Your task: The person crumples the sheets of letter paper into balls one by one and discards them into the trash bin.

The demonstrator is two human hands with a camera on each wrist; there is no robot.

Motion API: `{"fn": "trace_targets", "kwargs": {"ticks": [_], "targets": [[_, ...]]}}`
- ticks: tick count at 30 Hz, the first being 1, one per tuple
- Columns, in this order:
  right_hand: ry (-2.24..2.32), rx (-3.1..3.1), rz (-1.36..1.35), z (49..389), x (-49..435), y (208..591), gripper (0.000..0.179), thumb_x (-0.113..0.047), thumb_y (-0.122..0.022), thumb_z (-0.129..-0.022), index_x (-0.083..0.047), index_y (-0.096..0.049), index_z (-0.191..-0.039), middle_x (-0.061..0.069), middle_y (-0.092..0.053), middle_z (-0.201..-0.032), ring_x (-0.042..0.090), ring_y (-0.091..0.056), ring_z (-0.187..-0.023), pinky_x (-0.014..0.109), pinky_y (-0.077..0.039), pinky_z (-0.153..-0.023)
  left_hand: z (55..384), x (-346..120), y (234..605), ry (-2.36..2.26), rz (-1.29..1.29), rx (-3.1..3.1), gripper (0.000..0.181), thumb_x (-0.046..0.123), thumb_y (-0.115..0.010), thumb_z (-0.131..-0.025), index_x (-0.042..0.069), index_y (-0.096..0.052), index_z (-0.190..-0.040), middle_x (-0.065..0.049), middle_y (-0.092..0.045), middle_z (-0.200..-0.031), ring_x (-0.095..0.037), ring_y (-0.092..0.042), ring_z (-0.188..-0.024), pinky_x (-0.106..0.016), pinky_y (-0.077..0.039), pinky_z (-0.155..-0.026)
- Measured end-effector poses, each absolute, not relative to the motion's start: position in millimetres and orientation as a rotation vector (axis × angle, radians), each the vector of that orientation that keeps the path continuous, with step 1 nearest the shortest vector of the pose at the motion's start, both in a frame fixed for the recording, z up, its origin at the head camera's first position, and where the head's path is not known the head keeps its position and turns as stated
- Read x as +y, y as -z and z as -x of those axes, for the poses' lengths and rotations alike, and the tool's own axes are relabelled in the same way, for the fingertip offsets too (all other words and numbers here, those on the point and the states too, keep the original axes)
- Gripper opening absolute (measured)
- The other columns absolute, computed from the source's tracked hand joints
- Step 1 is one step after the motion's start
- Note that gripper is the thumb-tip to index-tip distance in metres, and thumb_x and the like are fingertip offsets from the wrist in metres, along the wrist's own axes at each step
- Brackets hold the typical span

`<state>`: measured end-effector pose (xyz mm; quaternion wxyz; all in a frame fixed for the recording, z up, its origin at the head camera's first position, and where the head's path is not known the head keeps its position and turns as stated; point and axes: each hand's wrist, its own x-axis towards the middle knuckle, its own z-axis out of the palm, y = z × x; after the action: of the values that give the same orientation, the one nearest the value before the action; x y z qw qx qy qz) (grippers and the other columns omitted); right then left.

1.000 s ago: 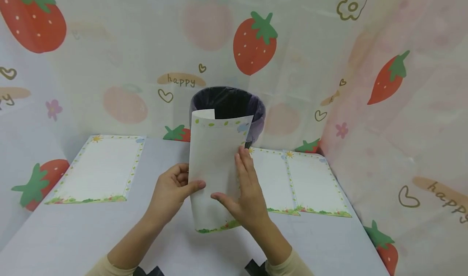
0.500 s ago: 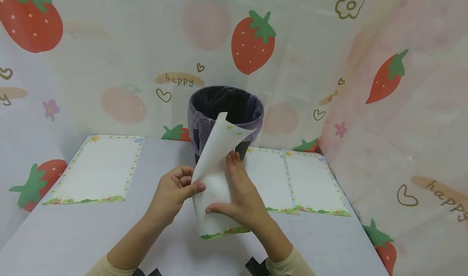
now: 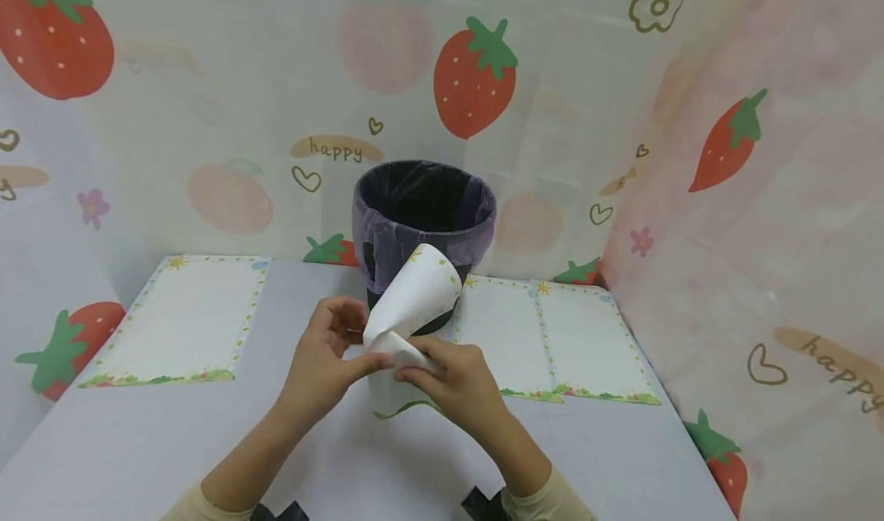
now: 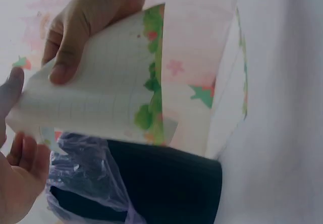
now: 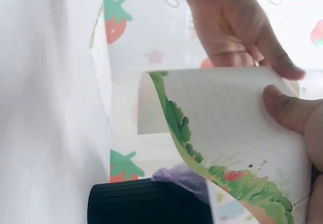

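A sheet of stationery paper (image 3: 421, 295) with a printed leafy border is held up above the table, bent and partly crumpled. My left hand (image 3: 324, 364) pinches its left edge between thumb and fingers. With the thumb on top, my right hand (image 3: 459, 390) grips a folded-over part at the right. Faint ruled lines and a green garden strip show on the paper (image 5: 227, 118) in the right wrist view. Behind it stands a dark bin (image 3: 421, 229) lined with a purple bag, its near side partly hidden by the paper.
One bordered sheet (image 3: 179, 321) lies flat at the left of the white table (image 3: 159, 444). Two more sheets, the inner one (image 3: 500, 337) and the outer one (image 3: 601, 344), lie side by side at the right. A strawberry-print curtain (image 3: 276, 61) surrounds the table's back and sides.
The paper went from a loosely curved upright sheet to a bent, crumpled one, its top folding down. My right hand went from flat against it to gripping it; the left hand kept its pinch.
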<state>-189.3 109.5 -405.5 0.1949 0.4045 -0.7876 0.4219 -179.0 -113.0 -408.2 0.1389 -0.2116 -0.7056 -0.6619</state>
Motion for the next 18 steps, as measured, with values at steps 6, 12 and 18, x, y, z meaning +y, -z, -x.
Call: {"fn": "trace_targets", "kwargs": {"ticks": [6,12,18], "targets": [[-1.422,-2.249,-1.136,186.1,110.3,402.6,0.017,-0.014,-0.083,-0.084,-0.009,-0.077,-0.099,0.002,-0.079,-0.092,0.006,-0.071,-0.079,0.025,-0.06,-0.067,186.2,-123.4,407.9,1.628,0.972,-2.129,0.097,0.007,-0.094,-0.067,0.014,-0.048,-0.151,-0.004,-0.037,-0.163,-0.019,-0.033,-0.15,-0.022,-0.035,-0.117],[-1.492,-2.254,-1.08,185.3,111.2,400.6,0.014,-0.012,-0.083,-0.084,-0.005,-0.077,-0.095,0.006,-0.079,-0.089,0.009,-0.073,-0.077,0.028,-0.061,-0.066,181.2,-120.1,407.7,1.801,0.922,-2.194,0.079,0.011,-0.089,-0.077,0.021,-0.055,-0.147,-0.001,-0.058,-0.145,-0.019,-0.059,-0.128,-0.024,-0.05,-0.104],[-1.527,-2.193,-1.016,189.2,109.6,402.2,0.023,-0.011,-0.086,-0.08,-0.008,-0.071,-0.098,0.005,-0.077,-0.09,0.011,-0.072,-0.078,0.028,-0.061,-0.067,180.6,-116.7,411.2,1.817,0.674,-2.24,0.052,0.019,-0.088,-0.08,0.022,-0.069,-0.128,0.0,-0.071,-0.118,-0.019,-0.071,-0.098,-0.03,-0.061,-0.083]]}}
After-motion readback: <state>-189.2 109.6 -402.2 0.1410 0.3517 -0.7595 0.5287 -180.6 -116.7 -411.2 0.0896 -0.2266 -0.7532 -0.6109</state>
